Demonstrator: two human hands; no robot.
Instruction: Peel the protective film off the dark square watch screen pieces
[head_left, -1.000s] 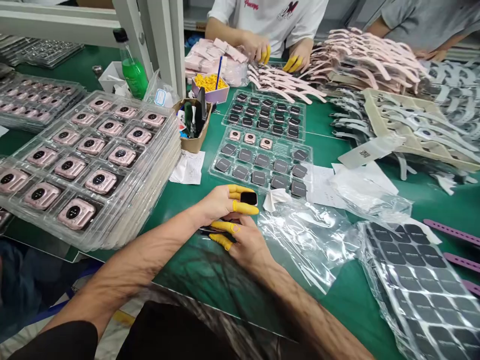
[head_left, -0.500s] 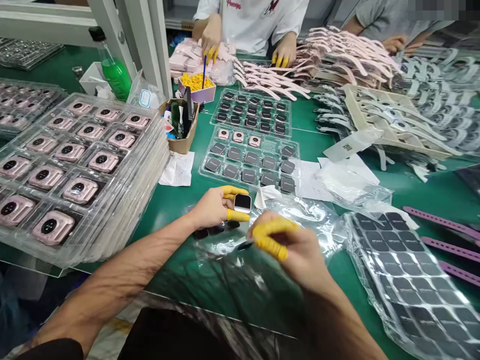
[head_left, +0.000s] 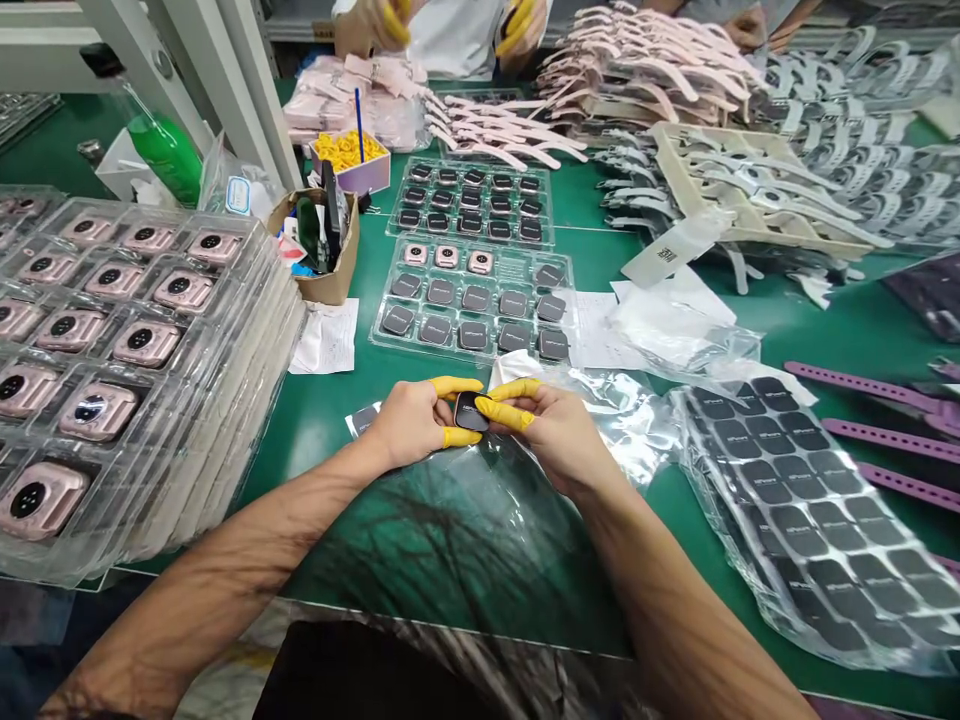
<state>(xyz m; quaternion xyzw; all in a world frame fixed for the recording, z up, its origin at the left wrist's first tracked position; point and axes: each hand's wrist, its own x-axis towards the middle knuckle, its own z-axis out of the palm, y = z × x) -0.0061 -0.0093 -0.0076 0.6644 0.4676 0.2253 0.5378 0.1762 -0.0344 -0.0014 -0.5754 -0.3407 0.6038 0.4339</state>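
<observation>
So the dark square piece (head_left: 471, 411) is up over the tabletop (head_left: 322, 420), face up and leaning towards the wearer, looks nearly square so I can't call a long axis. Left hand (head_left: 416, 425) pinches it by its far and near edges, right hand (head_left: 559, 430) has fingertips closed on its right side. Pale print's too tiny to read.

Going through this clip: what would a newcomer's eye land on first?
Probably the tall stack of clear trays at the left, its top filled with pink watch cases. Next, at centre, yellow-covered fingers: the left hand holds a small watch, the right hand pinches the dark printed film over it. Behind, pale pink straps lie heaped.
</observation>
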